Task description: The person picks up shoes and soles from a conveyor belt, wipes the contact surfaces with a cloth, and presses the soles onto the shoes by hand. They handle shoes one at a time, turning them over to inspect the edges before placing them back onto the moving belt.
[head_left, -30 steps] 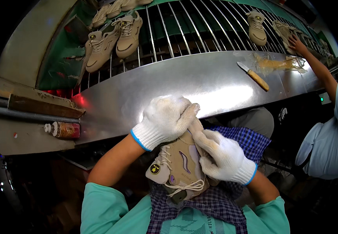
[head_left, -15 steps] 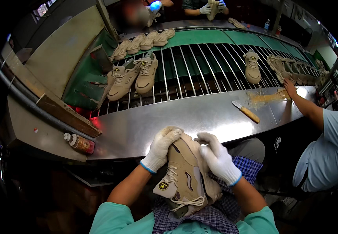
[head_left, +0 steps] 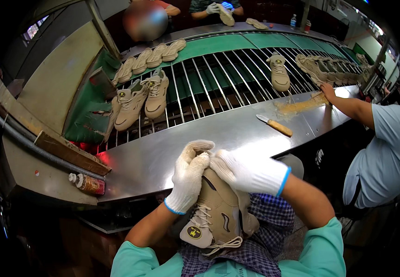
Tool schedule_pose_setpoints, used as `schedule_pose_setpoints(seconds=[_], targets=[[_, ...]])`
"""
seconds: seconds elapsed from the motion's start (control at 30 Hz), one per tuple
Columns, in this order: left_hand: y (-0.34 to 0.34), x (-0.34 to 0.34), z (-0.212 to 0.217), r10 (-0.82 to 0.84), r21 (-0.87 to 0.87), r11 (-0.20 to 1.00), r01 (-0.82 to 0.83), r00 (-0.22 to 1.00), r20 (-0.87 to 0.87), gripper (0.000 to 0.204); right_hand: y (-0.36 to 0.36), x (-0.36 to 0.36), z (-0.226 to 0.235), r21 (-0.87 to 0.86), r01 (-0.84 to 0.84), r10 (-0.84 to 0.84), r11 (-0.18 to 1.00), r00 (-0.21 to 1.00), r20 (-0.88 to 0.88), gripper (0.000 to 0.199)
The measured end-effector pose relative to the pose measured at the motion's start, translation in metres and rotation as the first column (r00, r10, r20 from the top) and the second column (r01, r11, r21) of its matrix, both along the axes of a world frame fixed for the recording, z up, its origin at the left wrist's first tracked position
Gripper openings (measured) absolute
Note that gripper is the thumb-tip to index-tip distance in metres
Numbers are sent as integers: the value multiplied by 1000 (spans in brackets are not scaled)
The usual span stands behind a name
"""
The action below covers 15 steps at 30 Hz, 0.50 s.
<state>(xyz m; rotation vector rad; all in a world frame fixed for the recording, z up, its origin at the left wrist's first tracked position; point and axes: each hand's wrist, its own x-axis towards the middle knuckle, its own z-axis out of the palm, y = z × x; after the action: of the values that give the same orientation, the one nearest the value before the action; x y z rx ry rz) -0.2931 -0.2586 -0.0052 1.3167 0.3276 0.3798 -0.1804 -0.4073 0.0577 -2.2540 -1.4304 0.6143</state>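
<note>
A beige lace-up sneaker (head_left: 219, 203) rests on my lap, its toe toward the bench and its tongue with a round dark badge toward me. My gloved left hand (head_left: 187, 177) is closed on the toe end from the left. The gloved right hand (head_left: 248, 171) reaches across above the toe. Its fingers are pressed together and meet the left fingertips; whatever lies between them is hidden. The thick sole side (head_left: 248, 217) faces right, below the right hand.
A metal ledge (head_left: 177, 157) runs ahead, with a wooden-handled knife (head_left: 275, 125) on it. Beyond lies a rod rack (head_left: 218, 92) with sneakers (head_left: 155, 94) and a row of soles (head_left: 156, 55). Bottles (head_left: 89, 183) lie left. A co-worker's hand (head_left: 328, 91) touches the ledge at right.
My right hand has moved left from the sole side to the toe, its fingers closing beside my left fingertips. The left hand stays at the toe. The view has shifted right.
</note>
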Motion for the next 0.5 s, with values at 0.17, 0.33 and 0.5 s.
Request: schedule_pose_setpoints(seconds=[0.17,0.33,0.5], targets=[[-3,-9,11,138,-128,983,-133,990,39,52,29,25,22,-62,-87,78,994,987,-144,70],[23,-28,-4,28,-542,838,62,987,156,57,2,-36,11,264,99,-54,959,984,-171,86],[43,-84,-63,-453,-623,702,346,892,-15,88,-11,-50,32,626,5,63,780,994,-87,84]])
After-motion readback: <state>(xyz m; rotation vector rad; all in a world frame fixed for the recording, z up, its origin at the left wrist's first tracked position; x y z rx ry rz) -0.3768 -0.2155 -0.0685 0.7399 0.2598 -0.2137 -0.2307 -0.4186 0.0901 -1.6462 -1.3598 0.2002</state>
